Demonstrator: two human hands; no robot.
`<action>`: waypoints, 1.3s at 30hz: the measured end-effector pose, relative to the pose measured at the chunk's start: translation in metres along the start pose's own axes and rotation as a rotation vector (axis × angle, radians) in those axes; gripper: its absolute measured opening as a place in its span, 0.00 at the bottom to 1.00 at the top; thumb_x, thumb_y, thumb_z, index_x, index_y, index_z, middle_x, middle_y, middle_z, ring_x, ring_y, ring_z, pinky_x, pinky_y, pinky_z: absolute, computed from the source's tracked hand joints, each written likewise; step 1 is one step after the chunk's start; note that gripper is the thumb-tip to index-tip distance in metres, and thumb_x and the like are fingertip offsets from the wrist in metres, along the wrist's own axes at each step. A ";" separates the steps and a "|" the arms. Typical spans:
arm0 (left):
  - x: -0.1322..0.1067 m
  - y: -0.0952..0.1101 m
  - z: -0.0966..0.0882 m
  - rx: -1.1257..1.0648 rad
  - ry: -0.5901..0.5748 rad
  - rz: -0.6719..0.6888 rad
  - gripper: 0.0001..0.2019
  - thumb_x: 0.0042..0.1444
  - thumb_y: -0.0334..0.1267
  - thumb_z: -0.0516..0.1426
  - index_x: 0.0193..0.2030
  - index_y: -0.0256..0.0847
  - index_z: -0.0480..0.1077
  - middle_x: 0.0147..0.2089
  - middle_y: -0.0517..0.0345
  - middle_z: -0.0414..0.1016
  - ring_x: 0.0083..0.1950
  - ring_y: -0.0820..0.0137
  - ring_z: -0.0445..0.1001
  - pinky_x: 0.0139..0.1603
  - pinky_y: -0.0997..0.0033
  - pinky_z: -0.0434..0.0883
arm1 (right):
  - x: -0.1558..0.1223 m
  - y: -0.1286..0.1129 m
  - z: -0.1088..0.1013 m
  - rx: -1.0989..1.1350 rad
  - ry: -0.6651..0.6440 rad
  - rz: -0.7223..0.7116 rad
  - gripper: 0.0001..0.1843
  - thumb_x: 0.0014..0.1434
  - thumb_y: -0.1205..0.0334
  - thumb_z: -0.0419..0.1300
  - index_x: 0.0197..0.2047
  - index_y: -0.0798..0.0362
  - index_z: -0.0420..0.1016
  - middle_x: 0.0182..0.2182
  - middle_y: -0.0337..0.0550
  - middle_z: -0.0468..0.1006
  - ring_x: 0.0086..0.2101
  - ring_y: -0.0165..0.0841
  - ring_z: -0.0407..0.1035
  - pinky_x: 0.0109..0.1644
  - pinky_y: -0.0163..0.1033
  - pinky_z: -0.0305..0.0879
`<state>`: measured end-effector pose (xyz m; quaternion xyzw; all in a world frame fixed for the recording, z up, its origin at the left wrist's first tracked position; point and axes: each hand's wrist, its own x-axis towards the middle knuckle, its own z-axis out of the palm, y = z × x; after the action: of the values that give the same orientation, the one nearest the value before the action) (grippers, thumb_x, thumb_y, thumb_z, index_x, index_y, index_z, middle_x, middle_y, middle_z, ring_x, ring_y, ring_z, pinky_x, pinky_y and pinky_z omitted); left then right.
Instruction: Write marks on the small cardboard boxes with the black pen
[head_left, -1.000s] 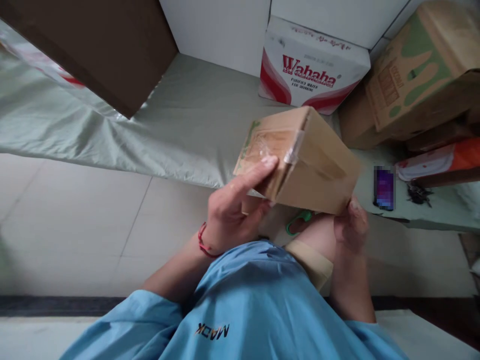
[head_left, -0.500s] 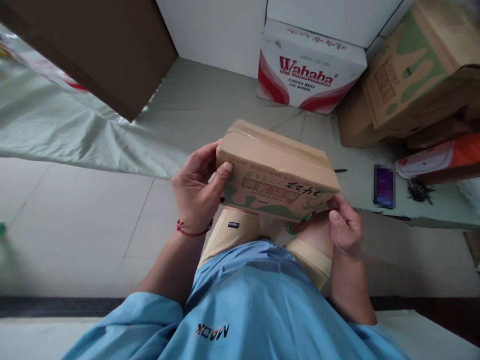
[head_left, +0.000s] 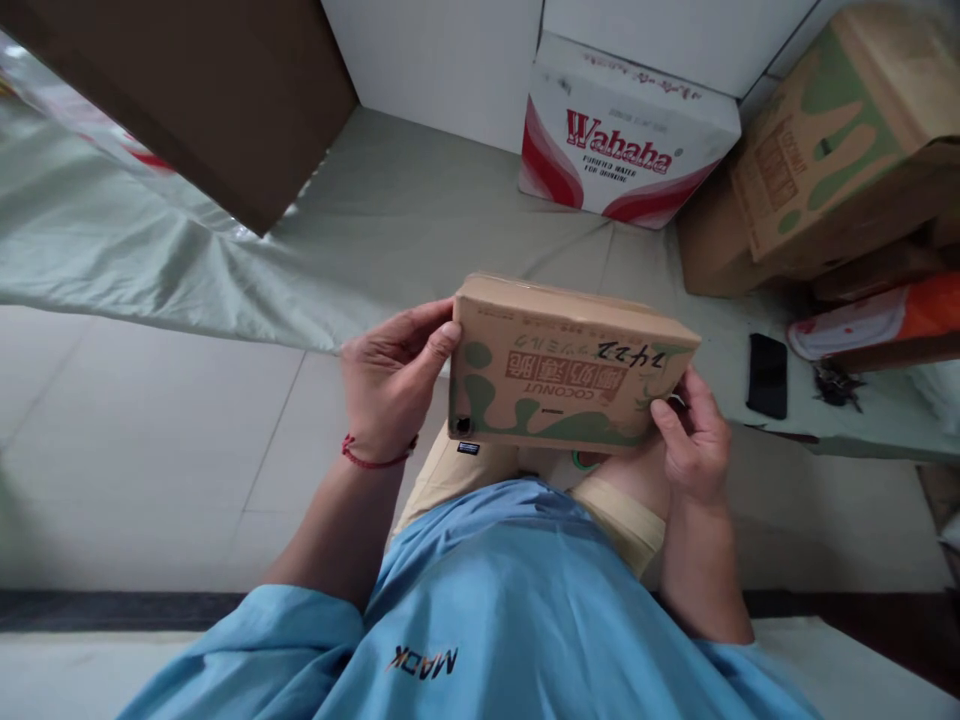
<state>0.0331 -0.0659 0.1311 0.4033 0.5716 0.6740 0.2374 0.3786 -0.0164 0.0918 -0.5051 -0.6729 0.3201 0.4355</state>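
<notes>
I hold a small brown cardboard box (head_left: 562, 375) with green print, the word COCONUT and handwritten digits, in front of my lap. Its printed long side faces me, upside down. My left hand (head_left: 394, 380) grips the box's left end, thumb on the front face and fingers behind; a red cord circles that wrist. My right hand (head_left: 694, 445) clasps the lower right corner, thumb on the front. The box hangs above my knees in beige shorts (head_left: 457, 475), clear of the sheet.
A pale green sheet (head_left: 390, 230) covers the floor ahead. On it stand a white and red Wahaha carton (head_left: 622, 135), a large brown and green carton (head_left: 825, 150), an orange and white package (head_left: 877, 325), a black phone (head_left: 766, 375) and keys (head_left: 831, 382). A dark brown box (head_left: 195, 90) looms upper left. Tiled floor (head_left: 150, 450) lies left.
The box has been turned in my hands from tilted end-on with the taped flap showing to its printed long side facing me. My left hand shifted from the box's near face to its left end.
</notes>
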 end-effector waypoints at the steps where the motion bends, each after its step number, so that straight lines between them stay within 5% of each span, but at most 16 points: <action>1: 0.003 -0.002 -0.001 0.015 0.013 -0.017 0.16 0.61 0.50 0.74 0.51 0.47 0.88 0.48 0.54 0.90 0.48 0.63 0.89 0.49 0.65 0.87 | 0.003 -0.002 0.002 0.010 0.005 -0.007 0.33 0.68 0.48 0.69 0.74 0.42 0.75 0.64 0.48 0.83 0.61 0.43 0.80 0.64 0.50 0.80; 4: 0.016 -0.008 0.001 0.024 0.007 -0.063 0.17 0.60 0.53 0.74 0.49 0.45 0.88 0.46 0.54 0.90 0.46 0.63 0.88 0.48 0.65 0.86 | 0.022 -0.006 0.011 0.075 0.017 -0.013 0.31 0.68 0.47 0.69 0.71 0.42 0.79 0.61 0.48 0.85 0.59 0.43 0.81 0.64 0.51 0.80; 9: 0.047 -0.033 0.016 -0.196 -0.128 -0.125 0.19 0.55 0.54 0.75 0.47 0.45 0.87 0.52 0.51 0.89 0.54 0.58 0.87 0.61 0.55 0.83 | 0.063 -0.002 0.028 0.139 0.110 0.060 0.30 0.64 0.42 0.72 0.64 0.46 0.84 0.56 0.48 0.88 0.55 0.43 0.82 0.64 0.53 0.79; 14: 0.049 -0.062 0.014 -0.222 -0.186 -0.142 0.22 0.59 0.56 0.72 0.53 0.46 0.84 0.56 0.48 0.87 0.58 0.59 0.86 0.64 0.55 0.82 | 0.094 0.027 0.023 0.134 0.092 0.204 0.26 0.64 0.41 0.67 0.54 0.52 0.87 0.47 0.50 0.89 0.41 0.39 0.82 0.52 0.51 0.81; 18: 0.022 -0.077 -0.007 -0.156 -0.166 -0.076 0.24 0.65 0.57 0.69 0.61 0.49 0.79 0.66 0.46 0.82 0.69 0.58 0.80 0.67 0.58 0.80 | 0.119 0.057 0.001 -0.474 -0.002 0.177 0.25 0.66 0.53 0.59 0.57 0.57 0.87 0.48 0.58 0.86 0.45 0.43 0.80 0.55 0.51 0.77; 22: -0.006 -0.088 -0.021 -0.085 -0.287 -0.107 0.40 0.57 0.55 0.75 0.73 0.52 0.69 0.77 0.41 0.71 0.77 0.52 0.73 0.69 0.55 0.79 | 0.144 0.073 -0.016 -1.112 -0.376 0.229 0.37 0.64 0.63 0.57 0.76 0.53 0.73 0.58 0.62 0.83 0.51 0.49 0.80 0.55 0.50 0.73; 24: -0.015 -0.092 -0.017 -0.018 -0.321 -0.139 0.44 0.56 0.56 0.75 0.75 0.51 0.67 0.78 0.40 0.69 0.78 0.50 0.72 0.71 0.51 0.78 | 0.154 0.075 -0.017 -1.234 -0.518 0.259 0.38 0.66 0.60 0.59 0.78 0.48 0.69 0.58 0.61 0.84 0.51 0.50 0.80 0.51 0.48 0.72; 32: -0.027 -0.090 0.013 0.170 -0.253 -0.037 0.38 0.59 0.56 0.72 0.71 0.44 0.69 0.69 0.41 0.76 0.69 0.53 0.77 0.64 0.51 0.81 | 0.163 0.059 -0.008 -1.437 -0.660 0.133 0.23 0.71 0.54 0.56 0.62 0.54 0.81 0.48 0.64 0.88 0.45 0.51 0.82 0.43 0.46 0.66; 35: -0.031 -0.093 0.011 0.165 -0.255 -0.048 0.38 0.59 0.59 0.72 0.71 0.45 0.69 0.68 0.40 0.75 0.69 0.52 0.77 0.64 0.50 0.81 | 0.162 0.057 -0.024 -1.362 -0.515 0.168 0.19 0.66 0.51 0.62 0.51 0.55 0.82 0.40 0.62 0.87 0.42 0.52 0.81 0.43 0.48 0.67; 37: -0.032 -0.097 0.008 0.136 -0.245 -0.059 0.43 0.58 0.62 0.72 0.74 0.46 0.66 0.71 0.38 0.73 0.71 0.50 0.76 0.65 0.49 0.81 | 0.163 0.056 -0.042 -1.074 -0.276 0.159 0.13 0.61 0.48 0.65 0.36 0.51 0.78 0.28 0.54 0.80 0.36 0.50 0.77 0.41 0.49 0.64; 39: -0.032 -0.100 0.007 0.087 -0.231 -0.036 0.48 0.58 0.65 0.71 0.78 0.50 0.61 0.77 0.36 0.66 0.76 0.47 0.71 0.68 0.46 0.79 | 0.167 0.049 -0.061 -0.726 -0.041 0.097 0.19 0.61 0.43 0.65 0.26 0.43 0.68 0.18 0.43 0.66 0.28 0.45 0.68 0.36 0.50 0.60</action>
<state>0.0430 -0.0631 0.0259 0.4778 0.5762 0.5934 0.2960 0.4357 0.1571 0.1185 -0.6515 -0.7265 0.0907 0.1987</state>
